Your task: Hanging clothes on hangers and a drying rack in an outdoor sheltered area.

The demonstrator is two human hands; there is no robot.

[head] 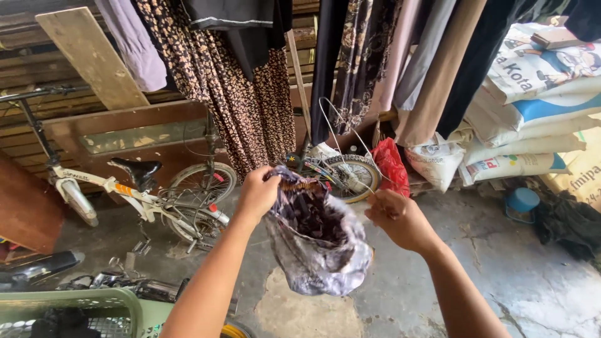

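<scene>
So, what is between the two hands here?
In the head view, a crumpled dark patterned cloth hangs between them. The left hand grips its top edge; the right hand pinches a thin wire hanger beside it.

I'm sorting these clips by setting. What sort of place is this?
Probably a covered yard or storage shed used for drying laundry: clothes hang overhead, a white bicycle leans on the wooden wall, and stacked sacks sit on cracked concrete. The left hand holds a patterned garment.
</scene>
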